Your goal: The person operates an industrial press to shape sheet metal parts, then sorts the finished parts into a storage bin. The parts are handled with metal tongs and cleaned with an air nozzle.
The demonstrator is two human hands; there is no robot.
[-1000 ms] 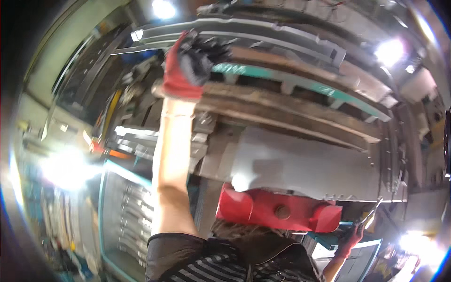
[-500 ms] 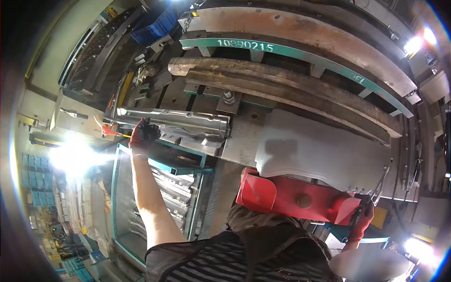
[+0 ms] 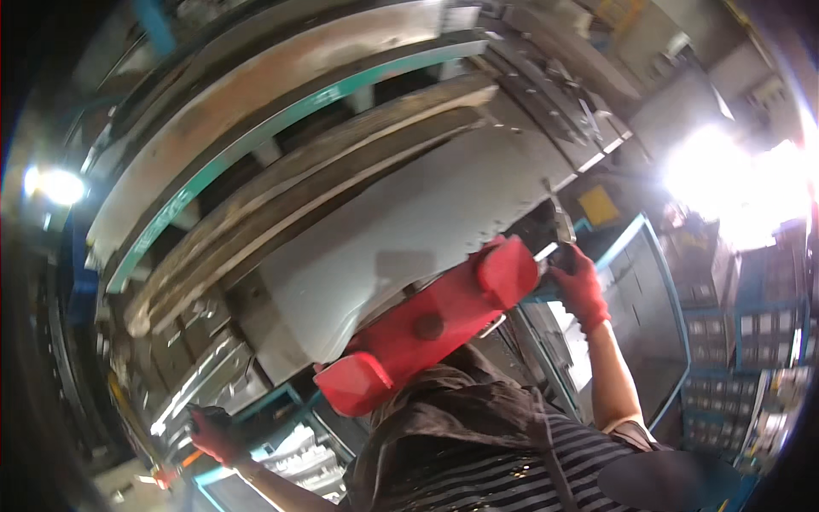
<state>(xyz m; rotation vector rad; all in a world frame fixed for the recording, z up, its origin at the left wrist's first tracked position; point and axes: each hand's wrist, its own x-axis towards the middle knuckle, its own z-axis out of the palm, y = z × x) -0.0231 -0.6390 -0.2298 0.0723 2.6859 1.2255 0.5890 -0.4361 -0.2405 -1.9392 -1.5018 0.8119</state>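
Observation:
My left hand [image 3: 215, 433], in a red glove with dark fingers, is at the near end of a long shiny formed metal part [image 3: 200, 375]. Blur hides how its fingers are set. At the right, my red-gloved right hand [image 3: 582, 288] is closed around the lower end of a slim metal hand tool [image 3: 560, 220]. That tool leans against the edge of the work surface. Between my hands lies a large flat grey metal sheet [image 3: 401, 213]. A red piece with rounded flaps [image 3: 435, 328] spans the sheet's near edge, in front of my body.
Wooden beams [image 3: 316, 179] and a green-edged steel beam [image 3: 273, 124] run along behind the sheet. Teal-framed bins stand below, one holding shiny metal parts [image 3: 299, 461], another [image 3: 661, 324] at the right. An orange-handled item [image 3: 166, 474] is beside my left hand.
My view has swung toward the right, so the whole scene is tilted and shifted left. The right hand still grips the metal tool; the left hand remains by the long formed part.

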